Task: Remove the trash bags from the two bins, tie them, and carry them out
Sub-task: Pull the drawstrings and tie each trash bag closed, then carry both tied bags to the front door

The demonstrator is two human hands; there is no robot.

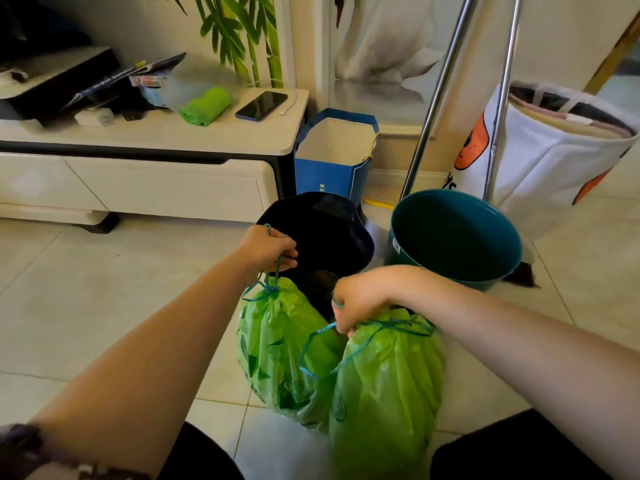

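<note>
Gripping two tied green plastic trash bags by their blue drawstrings, one in each hand, low in the centre of the frame.

Left hand [268, 249] is clenched around the cord of the left green bag [277, 348]; right hand [356, 301] is clenched around the cord of the right green bag [384, 386]. Both bags hang side by side, touching, over the pale tiled floor [104, 306]. Just behind them stand a black round bin [322, 226] and, to its right, a teal round bin [453, 237]. A white bench [166, 136] fills the upper left.
</note>
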